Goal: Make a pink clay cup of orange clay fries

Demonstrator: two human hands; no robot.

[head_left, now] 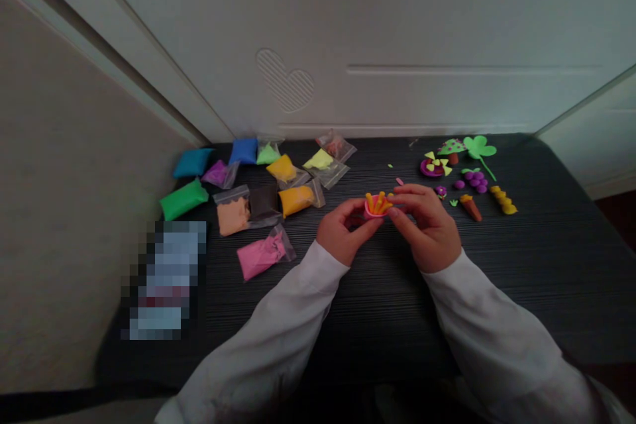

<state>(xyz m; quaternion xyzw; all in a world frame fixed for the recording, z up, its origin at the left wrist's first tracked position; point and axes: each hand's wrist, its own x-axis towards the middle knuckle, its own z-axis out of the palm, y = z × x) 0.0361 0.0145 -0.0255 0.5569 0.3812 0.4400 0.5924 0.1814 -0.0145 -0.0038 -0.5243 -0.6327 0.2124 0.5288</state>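
A small pink clay cup (373,214) with several orange clay fries (379,201) upright in it is held just above the dark table. My left hand (342,228) is closed round the cup's left side, thumb in front and fingers behind. From the right, my right hand (428,228) pinches at the fries on that edge, thumb and fingers close together. Its fingertips partly cover the fry they touch. Just behind my right fingertips a small pink clay scrap (399,181) lies on the table.
Bags of coloured clay, among them a pink bag (263,255) and a green bag (183,200), lie at the left. Clay figures, including a clover (479,147), grapes (476,181) and an ice cream cone (471,208), lie right. A white panel (318,33) stands behind the table (377,318).
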